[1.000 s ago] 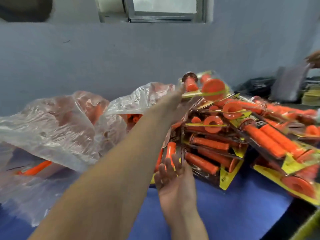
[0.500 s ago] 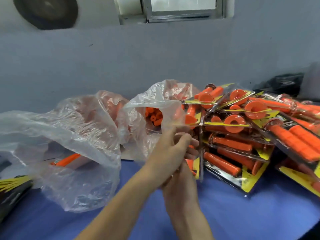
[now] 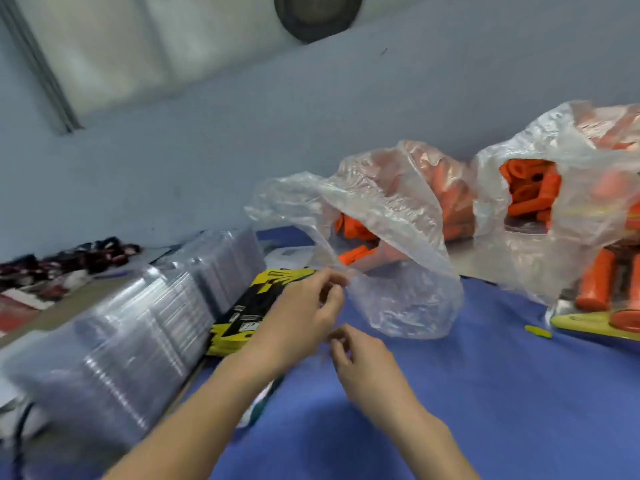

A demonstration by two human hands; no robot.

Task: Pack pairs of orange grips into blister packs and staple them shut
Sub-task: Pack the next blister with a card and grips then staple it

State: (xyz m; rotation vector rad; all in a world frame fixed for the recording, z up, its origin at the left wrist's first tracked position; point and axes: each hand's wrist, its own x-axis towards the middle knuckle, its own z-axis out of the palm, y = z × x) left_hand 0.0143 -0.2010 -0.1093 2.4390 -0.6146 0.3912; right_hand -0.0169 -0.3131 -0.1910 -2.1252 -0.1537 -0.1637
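Two hands that were clasped at a filled pack half a second ago are now apart beside the near plastic bag [image 3: 398, 237], and empty blister packs [image 3: 138, 334] and yellow-and-black cards [image 3: 249, 313] have come into view left of that bag. The left hand [image 3: 304, 313] curls its fingers at the bag's lower rim; blur hides whether they pinch the film. The right hand [image 3: 360, 355], just below the bag, has loosely curled fingers with nothing seen in them. Orange grips [image 3: 356, 254] lie inside the bag, beyond the left fingertips and untouched: bright, tubular, some flanged.
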